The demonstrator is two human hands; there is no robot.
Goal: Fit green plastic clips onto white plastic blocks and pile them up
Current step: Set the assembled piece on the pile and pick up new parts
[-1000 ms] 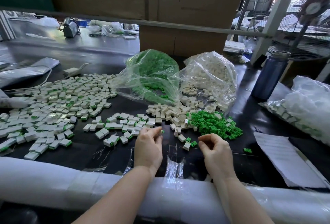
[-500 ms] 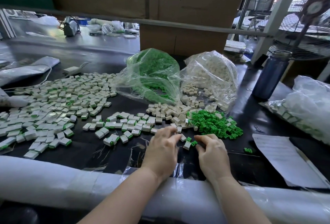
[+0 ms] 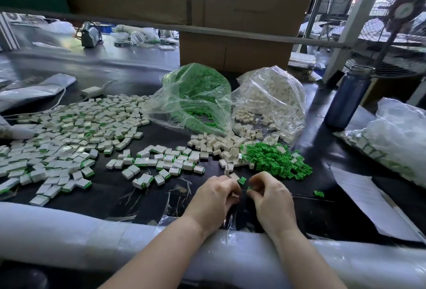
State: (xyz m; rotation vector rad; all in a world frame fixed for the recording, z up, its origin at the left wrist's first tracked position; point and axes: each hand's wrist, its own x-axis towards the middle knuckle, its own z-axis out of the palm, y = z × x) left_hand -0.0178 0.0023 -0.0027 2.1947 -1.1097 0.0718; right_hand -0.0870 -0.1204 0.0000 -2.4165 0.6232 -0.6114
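Note:
My left hand [image 3: 214, 198] is curled around a white plastic block [image 3: 235, 194] at the near middle of the black table. My right hand [image 3: 272, 198] pinches a green clip [image 3: 249, 188] right beside that block. Another loose green clip [image 3: 242, 180] and a white block [image 3: 234, 176] lie just beyond my fingers. A heap of green clips [image 3: 276, 160] sits behind my right hand, with loose white blocks [image 3: 216, 144] to its left. Several fitted blocks [image 3: 69, 141] with green edges spread over the left of the table.
Two open clear bags stand behind: one of green clips [image 3: 196, 95], one of white blocks [image 3: 272, 102]. A dark blue bottle [image 3: 345, 99] and a bag of finished parts [image 3: 396, 141] are at right, with a paper sheet [image 3: 364, 198] nearer. A padded white edge [image 3: 69, 235] runs along the front.
Both hands reached forward to the loose parts, then drew back together. My left hand now holds a white block and my right a green clip, fingertips nearly touching.

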